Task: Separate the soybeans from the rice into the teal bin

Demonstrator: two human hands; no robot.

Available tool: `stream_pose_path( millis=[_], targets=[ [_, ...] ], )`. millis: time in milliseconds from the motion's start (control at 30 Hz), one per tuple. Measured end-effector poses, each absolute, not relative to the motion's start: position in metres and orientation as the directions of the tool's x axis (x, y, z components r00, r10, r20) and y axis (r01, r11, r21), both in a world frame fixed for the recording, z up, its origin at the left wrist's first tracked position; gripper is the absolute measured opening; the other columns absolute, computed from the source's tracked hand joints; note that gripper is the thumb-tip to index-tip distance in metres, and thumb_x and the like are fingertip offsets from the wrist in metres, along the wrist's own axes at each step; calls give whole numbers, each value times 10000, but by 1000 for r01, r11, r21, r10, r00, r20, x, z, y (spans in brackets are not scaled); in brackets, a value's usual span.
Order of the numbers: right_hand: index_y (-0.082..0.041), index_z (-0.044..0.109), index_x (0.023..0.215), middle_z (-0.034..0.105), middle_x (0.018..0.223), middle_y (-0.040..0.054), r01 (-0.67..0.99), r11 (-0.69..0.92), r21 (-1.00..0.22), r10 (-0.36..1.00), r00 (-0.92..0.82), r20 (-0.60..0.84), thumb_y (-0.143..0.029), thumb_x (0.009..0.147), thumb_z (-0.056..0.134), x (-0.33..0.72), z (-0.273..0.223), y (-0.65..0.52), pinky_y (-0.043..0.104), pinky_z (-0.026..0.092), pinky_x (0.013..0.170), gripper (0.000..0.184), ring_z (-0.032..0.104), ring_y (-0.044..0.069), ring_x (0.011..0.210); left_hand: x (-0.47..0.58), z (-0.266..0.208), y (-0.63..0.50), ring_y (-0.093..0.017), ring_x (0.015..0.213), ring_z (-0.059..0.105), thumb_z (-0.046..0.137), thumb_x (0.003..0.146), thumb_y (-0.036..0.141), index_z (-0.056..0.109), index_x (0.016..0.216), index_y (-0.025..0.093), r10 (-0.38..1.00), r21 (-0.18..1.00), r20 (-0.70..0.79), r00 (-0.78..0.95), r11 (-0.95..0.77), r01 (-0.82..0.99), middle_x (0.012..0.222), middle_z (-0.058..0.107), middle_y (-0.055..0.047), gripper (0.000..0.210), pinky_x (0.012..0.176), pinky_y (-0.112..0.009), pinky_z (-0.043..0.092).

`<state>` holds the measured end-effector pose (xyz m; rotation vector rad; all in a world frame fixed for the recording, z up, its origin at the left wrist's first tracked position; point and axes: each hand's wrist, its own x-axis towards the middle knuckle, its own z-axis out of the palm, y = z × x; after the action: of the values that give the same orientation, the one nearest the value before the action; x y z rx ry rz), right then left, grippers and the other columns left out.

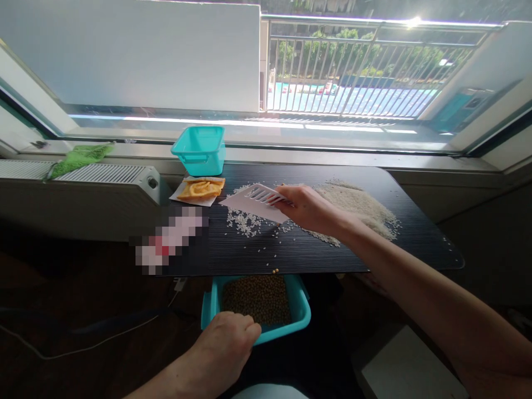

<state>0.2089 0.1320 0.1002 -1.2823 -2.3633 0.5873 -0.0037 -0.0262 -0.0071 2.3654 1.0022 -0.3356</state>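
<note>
My right hand (310, 209) is closed around a white slotted plastic scraper (249, 205), which it holds tilted over the dark table. Beneath and beside the scraper lie scattered white rice grains (243, 223). A larger heap of rice (361, 208) spreads behind and to the right of that hand. At the near rim of a turquoise plastic container (306, 316), my left hand (226, 343) grips with its fingers curled over the edge. Many small tan beans (255, 299) fill the container, just below the table's front edge. A few loose beans (275, 271) sit at that edge.
Another turquoise container (199, 158) stands at the table's back left. In front of it is a yellow folded cloth (201, 189) on white paper. A blurred pinkish item (172, 238) lies front left. A radiator (103, 188) with a green cloth (81, 159) flanks the table (415, 244).
</note>
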Motion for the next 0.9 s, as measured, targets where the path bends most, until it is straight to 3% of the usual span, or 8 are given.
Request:
stream_pose_path(
  millis=[167,367,600,900],
  targets=[
    [-194,664,983,675,781,-3,610,486,-626,841,-521,145,-269,920,492,218,100,127,221,341,548,198,522,98,624,-3,-4,-24,-223,835,620,467,842,44,591,870,195,582,415,-415,700,-563,715,905,664,-36,197,764,-349,503],
    [-175,658,843,611,680,-16,619,510,-597,833,-529,164,-262,919,507,209,103,119,225,315,534,190,469,92,574,-1,2,-23,-229,840,625,466,846,41,583,865,193,589,387,-430,685,-565,729,903,664,-35,193,766,-361,504],
    [-144,663,888,639,745,-16,469,517,-716,782,-599,172,-188,906,516,200,98,105,187,360,604,155,500,81,626,-1,3,-24,-227,852,629,484,838,47,580,870,190,580,380,-442,684,-569,729,918,668,-41,174,772,-352,506],
    [-160,657,967,672,805,8,464,445,-766,756,-653,45,-232,935,475,201,104,77,195,399,619,199,553,117,690,-2,-1,-25,-226,849,625,493,831,53,574,864,190,589,368,-421,690,-584,724,908,662,-49,162,771,-346,498]
  ],
)
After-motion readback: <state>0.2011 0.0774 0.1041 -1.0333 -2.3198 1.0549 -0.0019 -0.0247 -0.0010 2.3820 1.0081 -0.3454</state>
